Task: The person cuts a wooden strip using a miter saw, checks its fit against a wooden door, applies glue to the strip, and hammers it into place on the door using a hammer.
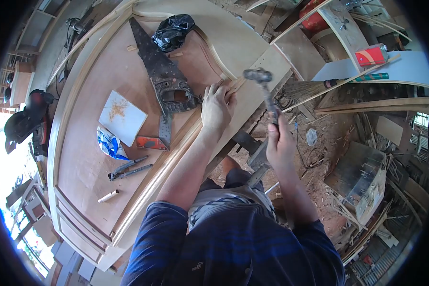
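My right hand [280, 143] is closed round the handle of a hammer [269, 99], its head [258, 75] raised to the right of my other hand. My left hand [217, 107] has its fingers bent and pressed together on a wooden trim strip [234, 86] near the corner of a large wooden panel [81, 162]. Whether a nail is between those fingers is hidden. Just left of them lies a handsaw [159, 71] with a dark blade. Below its handle is a try square [153, 143] with an orange stock.
On the panel are a black plastic bag [173, 32], a white tile-like square [123, 117], a blue-and-white packet [110, 144], pincers [128, 169] and a short pale stick [108, 196]. To the right are a broom [314, 88], a red can [372, 56] and a wooden box [355, 174] amid scraps.
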Tool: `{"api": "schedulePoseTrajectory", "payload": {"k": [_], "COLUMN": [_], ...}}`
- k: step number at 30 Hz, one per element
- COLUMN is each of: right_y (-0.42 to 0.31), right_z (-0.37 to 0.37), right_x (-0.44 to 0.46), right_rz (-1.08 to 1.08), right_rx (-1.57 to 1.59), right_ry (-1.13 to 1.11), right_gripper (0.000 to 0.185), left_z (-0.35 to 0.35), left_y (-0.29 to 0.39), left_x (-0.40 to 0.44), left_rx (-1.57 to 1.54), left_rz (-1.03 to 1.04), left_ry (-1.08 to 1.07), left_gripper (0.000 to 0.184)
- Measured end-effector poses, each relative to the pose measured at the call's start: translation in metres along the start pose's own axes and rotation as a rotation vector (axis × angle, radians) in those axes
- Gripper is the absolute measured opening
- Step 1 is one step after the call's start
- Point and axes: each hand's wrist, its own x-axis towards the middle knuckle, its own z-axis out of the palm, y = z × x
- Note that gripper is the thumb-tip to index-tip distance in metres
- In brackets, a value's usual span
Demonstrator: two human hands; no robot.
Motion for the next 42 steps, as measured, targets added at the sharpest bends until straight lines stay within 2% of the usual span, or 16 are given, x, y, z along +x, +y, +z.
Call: {"api": "schedulePoseTrajectory", "payload": {"k": [3,6,7,10,11,14,15,18,19,23,26,27,30,31,35,42], "right_y": [0.006,0.019,0.020,0.000,-0.003,0.014,0.019,0.016,0.010,0.012,0.030,0.031,0.016,0.021,0.025,0.029], "right_z": [-0.001,0.015,0.014,-0.001,-0.002,0.014,0.019,0.019,0.013,0.013,0.028,0.025,0.017,0.018,0.018,0.020], "right_x": [-0.003,-0.005,-0.004,-0.003,-0.005,-0.019,-0.015,-0.005,-0.007,-0.017,-0.014,-0.013,-0.013,-0.015,-0.017,-0.028], "right_rz": [-0.154,0.125,0.189,0.072,-0.048,-0.040,-0.016,0.051,0.102,-0.038,0.089,0.062,0.189,0.120,0.177,0.223], "right_rx": [0.015,-0.222,-0.231,0.021,0.017,0.052,-0.110,-0.119,-0.057,0.067,-0.158,-0.220,-0.048,0.009,-0.022,0.037], "right_ry": [0.137,-0.269,-0.287,-0.020,0.119,0.101,-0.068,-0.112,-0.103,0.150,-0.174,-0.147,-0.092,-0.026,-0.019,-0.012], "right_gripper": [0.047,0.047,0.046,0.046,0.045,0.044,0.045,0.046,0.047,0.047,0.046,0.045,0.045,0.046,0.046,0.044], "left_z": [0.001,0.004,0.004,-0.001,-0.001,0.003,0.003,0.000,0.000,0.001,0.000,0.000,0.000,0.000,-0.001,-0.017], "left_y": [-0.003,-0.001,-0.001,-0.001,-0.001,-0.002,0.001,0.001,-0.001,-0.001,0.001,0.000,0.000,0.000,0.001,-0.003], "left_x": [0.002,0.000,-0.001,0.004,0.002,0.002,0.002,0.005,0.005,0.002,0.003,0.006,0.000,0.002,0.003,0.004], "left_rx": [-0.012,0.009,0.016,0.009,-0.004,0.003,0.014,0.037,0.030,0.013,0.075,0.076,0.054,0.029,-0.007,-0.003], "left_rz": [0.035,0.036,0.028,0.008,0.003,0.033,0.008,-0.027,-0.018,-0.019,-0.050,-0.022,-0.003,-0.007,-0.020,-0.111], "left_ry": [0.024,0.024,0.004,-0.017,-0.030,0.023,0.000,-0.040,-0.039,-0.044,-0.085,-0.070,-0.040,-0.030,0.008,-0.107], "left_gripper": [0.026,0.025,0.025,0.024,0.025,0.025,0.026,0.027,0.027,0.028,0.027,0.027,0.026,0.026,0.028,0.032]}}
